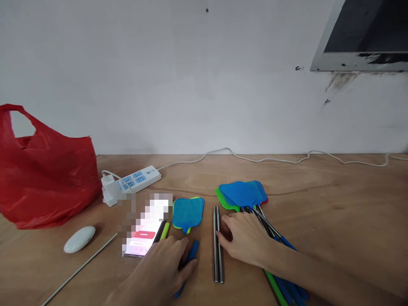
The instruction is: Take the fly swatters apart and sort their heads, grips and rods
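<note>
My left hand (165,265) is curled over a blue plastic handle (192,250), its thumb across it. A yellow-green handle (165,230) sticks out beyond the same hand's knuckles. My right hand (245,233) has thumb and index finger apart, the thumb tip touching one of two metal rods (216,255) that lie side by side. Under the right hand and forearm is a bundle of fly swatters (244,193) with blue, green and red heads, metal shafts and coloured handles. Loose blue and yellow-green swatter heads (188,212) are stacked between the hands.
A lit phone (143,238), partly blurred out, lies beside my left hand. Behind it are a white power strip (137,180) and its cable along the wall. A white oval object (79,239) and a red plastic bag (47,174) are at the left on the wooden table (344,221).
</note>
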Motion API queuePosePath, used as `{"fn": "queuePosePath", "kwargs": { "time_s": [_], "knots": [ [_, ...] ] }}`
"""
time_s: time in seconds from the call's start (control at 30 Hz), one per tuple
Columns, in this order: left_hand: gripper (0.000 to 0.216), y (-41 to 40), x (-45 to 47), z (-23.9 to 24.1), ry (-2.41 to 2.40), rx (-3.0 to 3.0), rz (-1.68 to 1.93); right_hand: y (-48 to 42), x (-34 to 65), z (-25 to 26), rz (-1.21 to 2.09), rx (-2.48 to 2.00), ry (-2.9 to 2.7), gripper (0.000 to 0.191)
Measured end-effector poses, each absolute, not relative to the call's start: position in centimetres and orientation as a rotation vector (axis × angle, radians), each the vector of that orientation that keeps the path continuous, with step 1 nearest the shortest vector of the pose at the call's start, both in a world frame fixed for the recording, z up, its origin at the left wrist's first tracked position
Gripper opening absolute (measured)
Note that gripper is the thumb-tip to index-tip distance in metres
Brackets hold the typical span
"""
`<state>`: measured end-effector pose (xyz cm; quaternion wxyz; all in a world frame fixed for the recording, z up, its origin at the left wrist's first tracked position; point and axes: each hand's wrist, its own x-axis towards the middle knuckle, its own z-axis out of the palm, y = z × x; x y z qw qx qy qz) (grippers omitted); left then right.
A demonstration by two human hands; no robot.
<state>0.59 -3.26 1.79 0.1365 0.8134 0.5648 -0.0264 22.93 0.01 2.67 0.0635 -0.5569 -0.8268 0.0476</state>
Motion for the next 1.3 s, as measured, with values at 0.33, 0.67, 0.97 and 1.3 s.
{"fn": "queuePosePath", "kwargs": {
  "time_s": [0.33,0.67,0.97,1.3],
  "knots": [
    [0.021,-2.9,1.2,3.4,1.453,2.473,-0.038,0.8,22.8,2.9,0.289,-1.799,-2.362,0.021],
    [0.028,-3.0,3.4,4.3,1.283,2.562,-0.063,1.4,27.6,3.0,1.155,-1.330,-1.587,0.029],
    [0.025,-2.7,2.9,1.5,1.259,2.567,0.163,0.1,27.8,1.2,1.352,-0.961,-1.244,0.035],
    [0.019,-2.6,3.0,1.2,1.143,2.436,0.481,-0.3,28.3,1.8,1.529,-0.994,-1.320,0.033]
  ]
}}
